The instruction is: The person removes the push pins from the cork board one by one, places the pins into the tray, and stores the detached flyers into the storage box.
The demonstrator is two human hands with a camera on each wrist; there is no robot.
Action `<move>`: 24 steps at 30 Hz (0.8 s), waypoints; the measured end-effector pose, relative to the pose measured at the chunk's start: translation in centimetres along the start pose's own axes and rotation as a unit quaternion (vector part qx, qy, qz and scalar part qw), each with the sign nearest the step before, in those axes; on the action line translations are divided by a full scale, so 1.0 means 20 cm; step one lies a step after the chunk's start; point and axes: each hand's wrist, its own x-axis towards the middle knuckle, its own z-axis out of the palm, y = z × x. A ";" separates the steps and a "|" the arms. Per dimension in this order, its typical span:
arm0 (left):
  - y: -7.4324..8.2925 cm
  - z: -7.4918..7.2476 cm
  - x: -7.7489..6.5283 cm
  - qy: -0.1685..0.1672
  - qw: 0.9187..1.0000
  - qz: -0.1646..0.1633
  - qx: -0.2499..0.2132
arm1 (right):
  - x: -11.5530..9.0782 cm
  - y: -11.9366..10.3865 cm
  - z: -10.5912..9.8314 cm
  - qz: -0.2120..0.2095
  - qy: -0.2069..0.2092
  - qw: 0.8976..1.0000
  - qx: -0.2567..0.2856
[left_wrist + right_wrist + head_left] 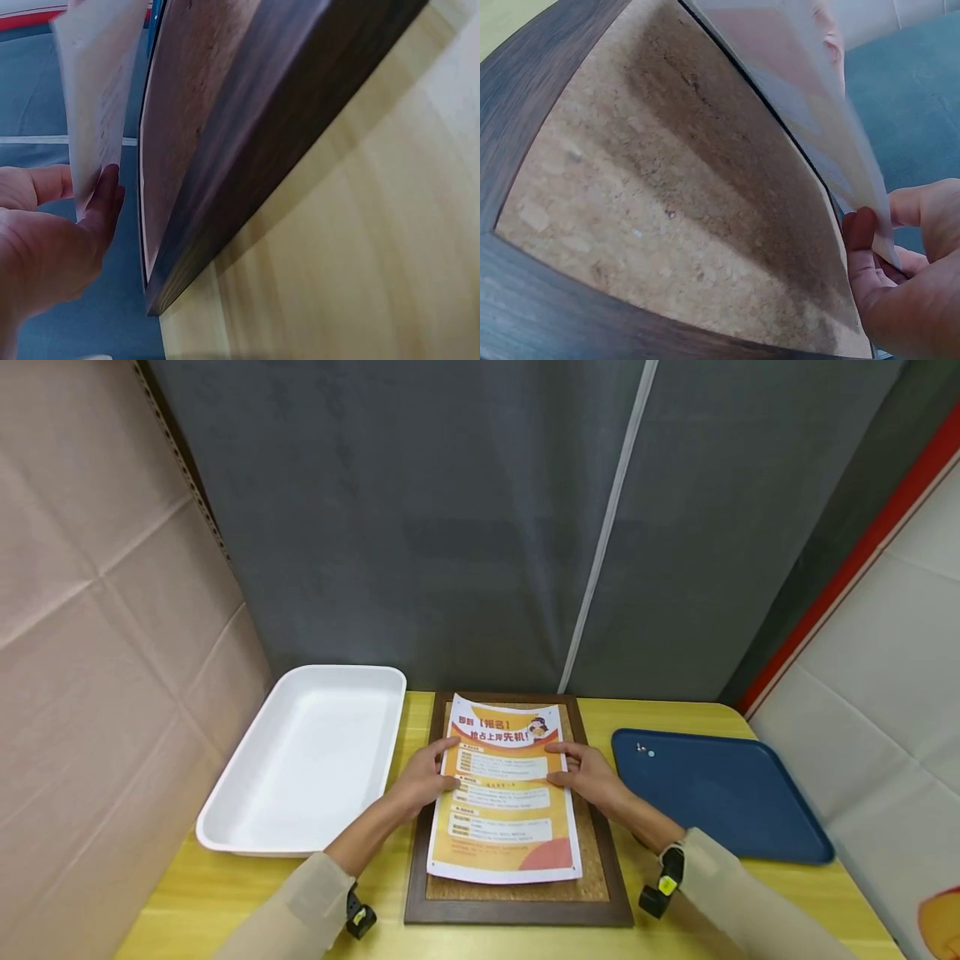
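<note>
A printed orange and white poster (pixel 498 793) is held by both hands over a cork board (pixel 592 835) with a dark wooden frame. My left hand (pixel 423 777) pinches its left edge, thumb on the printed face and fingers behind. On the opposite edge, my right hand (pixel 592 772) pinches it the same way. In the left wrist view, a gap shows between the poster (pixel 97 90) and the frame (pixel 247 112). From the right wrist, the bare cork (pixel 667 202) lies under the raised sheet, which casts a shadow on it.
An empty white tray (pixel 300 760) stands on the left of the wooden table (pixel 225 893). To the right lies a blue tray (pixel 720 802) with a few tiny pieces (pixel 647 749) near its far left corner. A grey curtain (pixel 420 527) hangs behind the table.
</note>
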 end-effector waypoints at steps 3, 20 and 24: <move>0.02 -0.02 0.00 0.004 1.000 -0.008 0.000 | 0.00 -0.02 0.00 -0.001 -0.005 1.000 0.012; 0.14 -0.23 -0.04 0.009 1.000 0.008 0.029 | 0.07 -0.18 0.09 -0.034 -0.003 0.999 0.021; 0.17 -0.30 -0.05 0.015 0.999 0.008 0.039 | 0.09 -0.24 0.12 -0.041 -0.014 0.999 0.034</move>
